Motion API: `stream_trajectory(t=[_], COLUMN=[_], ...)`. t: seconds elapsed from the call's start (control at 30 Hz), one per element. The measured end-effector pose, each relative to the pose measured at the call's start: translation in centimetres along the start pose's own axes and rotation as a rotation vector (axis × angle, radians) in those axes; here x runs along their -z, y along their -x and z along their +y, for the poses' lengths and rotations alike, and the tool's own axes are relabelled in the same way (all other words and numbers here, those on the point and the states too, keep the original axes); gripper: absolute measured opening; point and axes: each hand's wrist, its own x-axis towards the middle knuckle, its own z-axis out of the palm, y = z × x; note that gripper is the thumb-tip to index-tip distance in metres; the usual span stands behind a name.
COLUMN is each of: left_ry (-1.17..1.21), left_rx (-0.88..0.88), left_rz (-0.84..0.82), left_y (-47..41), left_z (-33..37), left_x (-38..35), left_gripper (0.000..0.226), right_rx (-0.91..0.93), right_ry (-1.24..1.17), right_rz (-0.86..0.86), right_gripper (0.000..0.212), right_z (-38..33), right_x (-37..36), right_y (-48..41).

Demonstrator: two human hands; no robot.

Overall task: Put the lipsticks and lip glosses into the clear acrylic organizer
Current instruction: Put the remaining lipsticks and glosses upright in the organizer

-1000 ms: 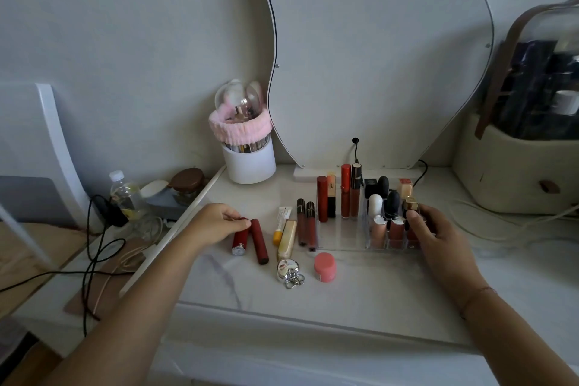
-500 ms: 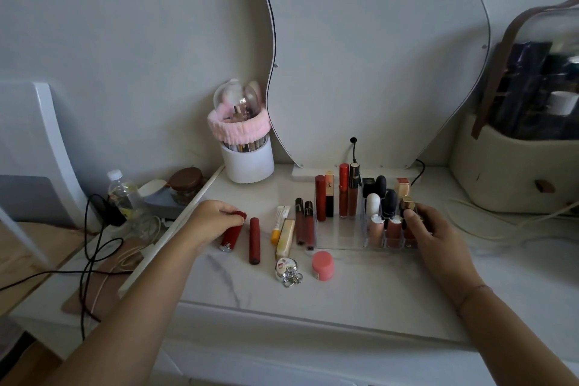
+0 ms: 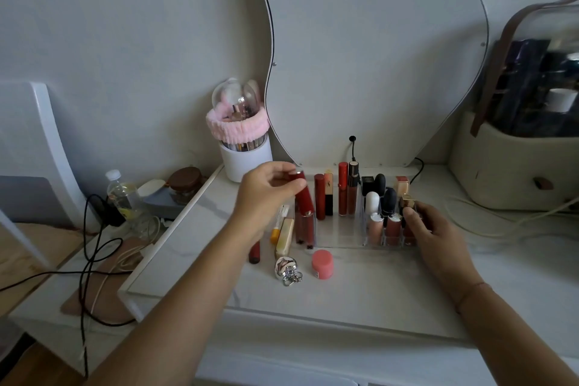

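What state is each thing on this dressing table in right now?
left hand, holds the red lipstick above the table
red lipstick, capped, tilted, in the air
right hand, at the clear organizer's right end; grip unclear
clear organizer, partly filled, front middle slots empty
dark red tube, lying flat outside the organizer
pink jar, upright, lid on

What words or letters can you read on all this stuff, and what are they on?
"YSL", stacked gold letters, as best it reads: on the gold-and-black lipstick.
Label on the water bottle: too blurred to read.
Sticker on the pink jar: too small to read.
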Motion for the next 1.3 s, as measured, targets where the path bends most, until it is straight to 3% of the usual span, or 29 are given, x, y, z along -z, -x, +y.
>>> stream_trajectory(t=[0.47,0.87,1.07,1.3], left_ry=[-0.313,-0.317,-0.363,-0.617], left_rx=[-0.096,-0.114,-0.004,0.170], left_rz=[0.079,0.075,0.184,-0.064], left_y=[1.2,1.0,0.0,-3.8], left_z=[-4.0,-4.9,-5.6,-7.1], left_x=[-4.9,-3.8,0.9,1.6], left_gripper=[0.026,0.033,0.014,0.018], right_rx=[-0.026,-0.014,-0.013,-0.013], right_ry=[-0.036,-0.029,-0.035,-0.023], right_rz=[-0.003,-0.011,-0.011,-0.005], right_gripper=[0.028,0.031,0.033,0.031], right_z=[-0.3,-0.3,-0.3,-0.5], right_x=[0.1,0.1,0.1,0.1], right_y=[0.0,0.1,0.1,0.2])
